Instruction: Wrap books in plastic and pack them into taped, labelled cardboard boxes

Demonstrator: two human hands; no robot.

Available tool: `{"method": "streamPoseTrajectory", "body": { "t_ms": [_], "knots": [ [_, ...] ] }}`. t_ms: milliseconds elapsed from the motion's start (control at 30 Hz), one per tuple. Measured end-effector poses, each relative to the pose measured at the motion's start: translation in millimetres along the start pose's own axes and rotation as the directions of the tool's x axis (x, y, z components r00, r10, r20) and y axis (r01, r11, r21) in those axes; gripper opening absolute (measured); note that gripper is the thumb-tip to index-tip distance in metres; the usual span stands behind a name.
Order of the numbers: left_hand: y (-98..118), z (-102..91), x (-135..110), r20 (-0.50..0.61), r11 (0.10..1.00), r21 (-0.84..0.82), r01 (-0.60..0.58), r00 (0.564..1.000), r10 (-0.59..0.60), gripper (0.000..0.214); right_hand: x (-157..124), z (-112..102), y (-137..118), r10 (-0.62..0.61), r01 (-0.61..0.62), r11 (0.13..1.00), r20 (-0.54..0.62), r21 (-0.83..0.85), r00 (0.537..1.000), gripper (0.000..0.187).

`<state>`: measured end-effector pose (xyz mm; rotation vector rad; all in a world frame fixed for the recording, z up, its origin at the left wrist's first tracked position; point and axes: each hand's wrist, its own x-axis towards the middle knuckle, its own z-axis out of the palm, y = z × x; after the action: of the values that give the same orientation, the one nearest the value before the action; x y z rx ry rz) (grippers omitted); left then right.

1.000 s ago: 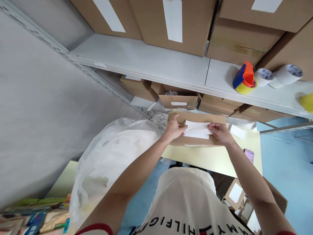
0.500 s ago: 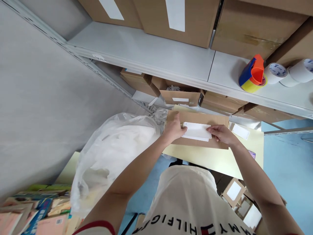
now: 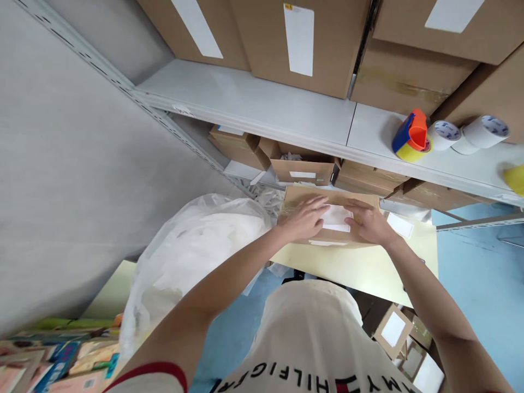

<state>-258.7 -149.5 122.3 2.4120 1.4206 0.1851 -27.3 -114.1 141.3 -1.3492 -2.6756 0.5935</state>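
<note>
A cardboard box (image 3: 298, 200) lies on the pale yellow table (image 3: 360, 270) in front of me. On its top is a white label (image 3: 336, 219). My left hand (image 3: 305, 219) rests over the label's left end, fingers stretched out. Over the right end lies my right hand (image 3: 368, 222), its fingers also extended and apart. Neither hand grips anything. At the box's near edge shows a thin white paper strip (image 3: 327, 243). Another white label (image 3: 400, 225) sits on the table to the right of the box.
A grey shelf (image 3: 245, 90) above the table bears large cartons (image 3: 303, 49), a tape dispenser (image 3: 412, 139) and white tape rolls (image 3: 444, 135). Left of the table stands a big clear plastic bag (image 3: 196, 240) with white material. Books (image 3: 61, 360) are piled lower left; small boxes (image 3: 393, 327) lie lower right.
Both hands have let go of the white paper they pinched and now lie flat over the label on the box. A thin white strip now shows at the box's near edge.
</note>
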Motion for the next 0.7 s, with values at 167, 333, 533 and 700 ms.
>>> {"method": "streamPoseTrajectory", "body": {
  "t_ms": [167, 333, 533, 700],
  "knots": [
    [-4.5, 23.4, 1.3, 0.114, 0.970, -0.013, -0.245, 0.963, 0.244, 0.085, -20.2, 47.5, 6.3, -0.245, 0.267, 0.952, 0.151, -0.151, 0.958, 0.085],
    [-18.5, 23.1, -19.0, 0.173, 0.951, -0.024, -0.308, 0.936, 0.307, 0.095, -67.0, 53.4, 28.7, -0.261, 0.269, 0.925, 0.066, -0.269, 0.963, 0.079],
    [-25.9, 14.9, -38.3, 0.221, 0.973, 0.032, -0.228, 0.951, 0.216, 0.102, -54.9, 50.2, 13.9, -0.205, 0.189, 0.949, -0.038, -0.252, 0.978, 0.074],
    [-31.0, 10.9, -47.0, 0.163, 0.992, 0.027, -0.120, 0.980, 0.114, 0.097, -39.5, 65.3, 4.0, -0.008, -0.021, 0.958, -0.101, -0.285, 0.995, 0.071]
  ]
}}
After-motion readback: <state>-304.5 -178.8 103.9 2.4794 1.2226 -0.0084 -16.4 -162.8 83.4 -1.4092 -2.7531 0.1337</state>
